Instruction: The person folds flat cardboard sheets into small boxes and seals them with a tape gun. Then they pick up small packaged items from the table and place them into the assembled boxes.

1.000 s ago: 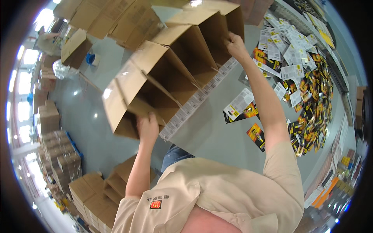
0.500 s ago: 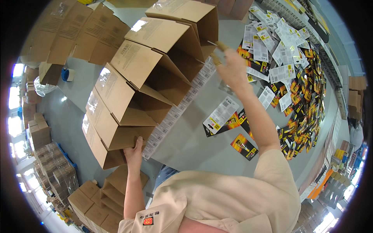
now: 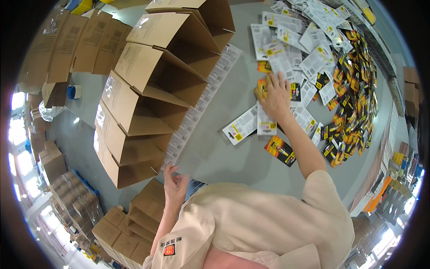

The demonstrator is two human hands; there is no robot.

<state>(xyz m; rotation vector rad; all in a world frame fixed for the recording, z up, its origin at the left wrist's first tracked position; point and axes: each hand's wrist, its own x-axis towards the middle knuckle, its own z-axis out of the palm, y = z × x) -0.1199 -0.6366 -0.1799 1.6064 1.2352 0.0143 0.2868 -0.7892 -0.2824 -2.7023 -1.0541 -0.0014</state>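
Your right hand (image 3: 275,96) left the boxes (image 3: 152,89), now flat, fingers spread on cards (image 3: 309,67) at 1 o'clock | left hand (image 3: 175,181) loosely open, empty, at label strip (image 3: 197,107).

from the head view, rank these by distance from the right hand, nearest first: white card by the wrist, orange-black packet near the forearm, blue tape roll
Measured from the right hand:
1. White card, just below it by the wrist.
2. Orange-black packet, lower, beside the forearm.
3. Blue tape roll, far left, beyond the open cardboard boxes.

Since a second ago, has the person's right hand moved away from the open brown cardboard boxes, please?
Yes. The right hand left the open brown cardboard boxes and now rests rightwards on the flat packets spread on the grey table.
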